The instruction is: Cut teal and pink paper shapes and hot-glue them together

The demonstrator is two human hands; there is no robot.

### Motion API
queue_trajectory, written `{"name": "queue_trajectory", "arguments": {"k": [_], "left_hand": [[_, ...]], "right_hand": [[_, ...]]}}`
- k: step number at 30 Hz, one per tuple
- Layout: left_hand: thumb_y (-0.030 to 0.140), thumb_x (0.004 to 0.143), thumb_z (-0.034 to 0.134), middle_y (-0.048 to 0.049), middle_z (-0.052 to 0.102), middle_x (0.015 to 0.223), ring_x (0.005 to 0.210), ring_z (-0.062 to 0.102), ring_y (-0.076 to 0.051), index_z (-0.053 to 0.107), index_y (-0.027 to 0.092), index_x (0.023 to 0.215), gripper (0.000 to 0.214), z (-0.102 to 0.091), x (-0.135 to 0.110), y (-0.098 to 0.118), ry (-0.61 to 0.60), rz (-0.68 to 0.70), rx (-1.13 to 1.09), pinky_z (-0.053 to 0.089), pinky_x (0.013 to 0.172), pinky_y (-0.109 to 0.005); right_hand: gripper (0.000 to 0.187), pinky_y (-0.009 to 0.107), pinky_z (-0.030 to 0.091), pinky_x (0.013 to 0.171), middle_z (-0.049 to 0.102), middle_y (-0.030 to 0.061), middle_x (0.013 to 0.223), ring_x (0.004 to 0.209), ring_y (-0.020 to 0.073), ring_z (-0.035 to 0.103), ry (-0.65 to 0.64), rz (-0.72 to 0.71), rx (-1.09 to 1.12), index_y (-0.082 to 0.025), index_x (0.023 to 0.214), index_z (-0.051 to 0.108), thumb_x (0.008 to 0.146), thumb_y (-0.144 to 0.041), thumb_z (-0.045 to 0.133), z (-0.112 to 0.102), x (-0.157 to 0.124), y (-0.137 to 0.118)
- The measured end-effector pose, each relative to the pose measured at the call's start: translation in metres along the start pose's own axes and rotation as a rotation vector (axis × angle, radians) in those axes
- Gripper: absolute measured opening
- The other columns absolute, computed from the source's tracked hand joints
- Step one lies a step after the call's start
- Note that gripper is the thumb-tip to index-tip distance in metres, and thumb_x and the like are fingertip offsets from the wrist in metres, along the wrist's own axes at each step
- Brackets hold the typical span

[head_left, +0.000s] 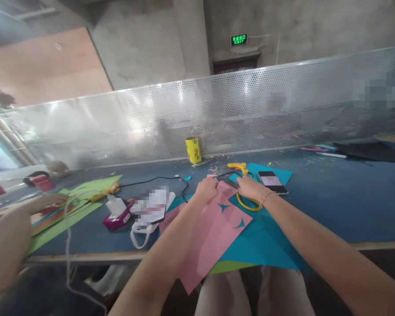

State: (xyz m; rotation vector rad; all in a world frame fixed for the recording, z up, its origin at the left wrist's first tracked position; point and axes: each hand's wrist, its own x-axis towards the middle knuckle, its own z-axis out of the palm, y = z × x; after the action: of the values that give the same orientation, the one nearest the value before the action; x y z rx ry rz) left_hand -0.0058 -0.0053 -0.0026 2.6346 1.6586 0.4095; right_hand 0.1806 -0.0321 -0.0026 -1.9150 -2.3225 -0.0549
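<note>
My left hand (207,188) rests at the far end of a pink paper sheet (207,232), its fingers bent and pressed on the paper. Star-like and curved cut-outs in this sheet let the blue paper (256,243) beneath show through. To its right, my right hand (250,188) has its fingers curled down by a slim dark object (229,182); what they grip is hidden. Under this wrist lies a curved yellow loop (246,204), its kind unclear. Just beyond my right hand is a yellow glue gun (238,166).
A phone (272,181) lies to the right, another phone (154,208) to the left beside a purple power strip (116,218). Another person's hand (49,204) is over green paper (59,228) at far left. A yellow cardboard roll (193,150) stands by the perforated metal divider (134,118).
</note>
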Motion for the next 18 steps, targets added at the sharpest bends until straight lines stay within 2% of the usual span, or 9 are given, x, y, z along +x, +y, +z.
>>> {"name": "queue_trajectory", "arguments": {"k": [3, 5, 8, 10, 13, 16, 18], "left_hand": [[0.019, 0.078, 0.046, -0.0106, 0.064, 0.105, 0.099, 0.059, -0.026, 0.065, 0.022, 0.095, 0.026, -0.001, -0.003, -0.005, -0.064, -0.063, 0.078, 0.046, 0.081, -0.034], [0.014, 0.077, 0.046, -0.0104, 0.063, 0.110, 0.103, 0.058, -0.024, 0.063, 0.023, 0.103, 0.033, -0.003, -0.002, -0.012, -0.052, -0.061, 0.091, 0.045, 0.085, -0.032], [0.010, 0.078, 0.045, -0.0110, 0.061, 0.115, 0.104, 0.059, -0.024, 0.060, 0.024, 0.113, 0.041, -0.007, 0.002, -0.022, -0.009, -0.087, 0.094, 0.044, 0.087, -0.032], [0.011, 0.079, 0.044, -0.0128, 0.062, 0.112, 0.103, 0.059, -0.026, 0.061, 0.023, 0.111, 0.038, -0.009, 0.005, -0.025, 0.019, -0.135, 0.132, 0.045, 0.086, -0.035], [0.013, 0.080, 0.045, -0.0148, 0.063, 0.108, 0.102, 0.060, -0.028, 0.066, 0.020, 0.103, 0.032, -0.009, 0.007, -0.025, -0.001, -0.165, 0.165, 0.046, 0.084, -0.035], [0.016, 0.078, 0.049, -0.0152, 0.065, 0.105, 0.101, 0.061, -0.027, 0.067, 0.018, 0.101, 0.029, -0.005, 0.007, -0.021, -0.052, -0.124, 0.113, 0.046, 0.085, -0.031], [0.024, 0.077, 0.052, -0.0151, 0.065, 0.105, 0.101, 0.061, -0.027, 0.066, 0.017, 0.102, 0.029, -0.003, 0.006, -0.019, -0.070, -0.128, 0.063, 0.045, 0.085, -0.031]], "right_hand": [[0.023, 0.035, 0.043, 0.073, 0.060, 0.0205, 0.100, 0.094, 0.0302, 0.060, -0.048, 0.000, -0.011, -0.010, 0.099, 0.059, 0.083, -0.021, 0.046, 0.000, 0.002, 0.004], [0.026, 0.036, 0.043, 0.073, 0.060, 0.0202, 0.100, 0.095, 0.0313, 0.059, -0.058, -0.019, 0.018, -0.011, 0.098, 0.060, 0.084, -0.031, 0.049, -0.002, 0.003, 0.006], [0.046, 0.038, 0.043, 0.075, 0.057, 0.0207, 0.107, 0.098, 0.0345, 0.057, -0.087, -0.047, 0.057, -0.014, 0.103, 0.059, 0.076, -0.052, 0.056, -0.004, 0.002, 0.008], [0.052, 0.039, 0.044, 0.076, 0.054, 0.0203, 0.111, 0.100, 0.0350, 0.056, -0.107, -0.070, 0.068, -0.015, 0.106, 0.058, 0.073, -0.055, 0.058, -0.006, 0.001, 0.008], [0.042, 0.035, 0.044, 0.077, 0.053, 0.0188, 0.112, 0.099, 0.0307, 0.057, -0.105, -0.104, 0.119, -0.015, 0.110, 0.058, 0.073, -0.034, 0.061, -0.010, -0.001, 0.010], [0.049, 0.030, 0.045, 0.075, 0.054, 0.0165, 0.114, 0.094, 0.0243, 0.059, -0.065, -0.079, 0.225, -0.014, 0.116, 0.056, 0.067, -0.009, 0.058, -0.011, 0.001, 0.015], [0.051, 0.028, 0.045, 0.074, 0.057, 0.0142, 0.112, 0.090, 0.0214, 0.060, -0.022, -0.059, 0.325, -0.014, 0.114, 0.058, 0.064, -0.001, 0.055, -0.011, 0.004, 0.019]]}}
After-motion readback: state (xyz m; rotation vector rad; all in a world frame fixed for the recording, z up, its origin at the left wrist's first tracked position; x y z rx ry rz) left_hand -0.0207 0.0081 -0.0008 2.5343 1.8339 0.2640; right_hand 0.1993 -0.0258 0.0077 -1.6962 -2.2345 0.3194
